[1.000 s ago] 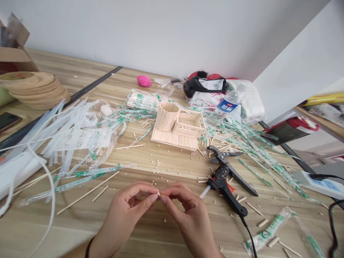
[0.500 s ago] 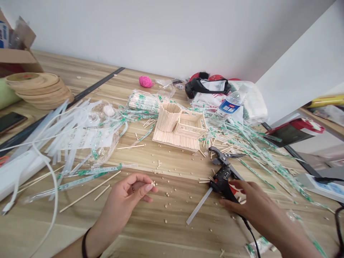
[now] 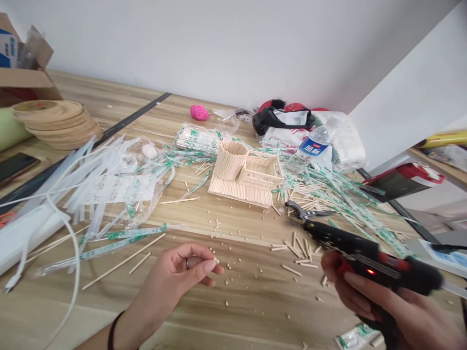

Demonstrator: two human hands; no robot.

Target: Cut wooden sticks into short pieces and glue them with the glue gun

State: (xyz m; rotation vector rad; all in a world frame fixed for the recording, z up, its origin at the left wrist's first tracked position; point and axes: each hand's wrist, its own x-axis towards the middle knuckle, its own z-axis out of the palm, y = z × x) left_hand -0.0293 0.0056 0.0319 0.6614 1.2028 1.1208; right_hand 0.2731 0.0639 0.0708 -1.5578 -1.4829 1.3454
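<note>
My left hand (image 3: 186, 274) pinches a small pale wooden bit (image 3: 216, 261) between thumb and fingertips, over the table. In my right hand (image 3: 394, 301) is a black hot glue gun (image 3: 368, 257), gripped by its handle and lifted off the table. Its nozzle points left, and a red light glows on its side. Behind the hands stands a model made of wooden sticks: a round cup (image 3: 230, 161) and a railed box (image 3: 261, 171) on a flat stick base (image 3: 239, 192). Tiny cut wooden bits (image 3: 228, 266) lie scattered between the hands and the model.
Grey pruning shears (image 3: 302, 211) and short sticks (image 3: 301, 248) lie right of centre. A water bottle (image 3: 312, 146) leans behind them. Clear glue sticks (image 3: 98, 189), a white cable (image 3: 75, 243) and plastic wrappers cover the left. A pink yarn ball (image 3: 200, 113) lies at the back.
My right hand has taken hold of the glue gun and raised it, turning it so its nozzle points left. Short sticks beneath it now show. My left hand has barely moved.
</note>
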